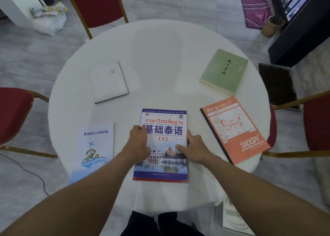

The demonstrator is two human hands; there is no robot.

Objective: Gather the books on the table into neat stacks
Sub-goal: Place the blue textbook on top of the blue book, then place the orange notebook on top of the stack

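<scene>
Red-cushioned gold-framed chair point(97, 3) at 11 o'clock; purple patterned mat point(254, 7) at 1; crumpled white plastic bag point(49, 19) at 10.

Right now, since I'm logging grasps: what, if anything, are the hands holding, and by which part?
The blue-and-white paperback Thai textbook: the left hand grips its left edge, the right hand its right edge, thumb on the cover.
</scene>
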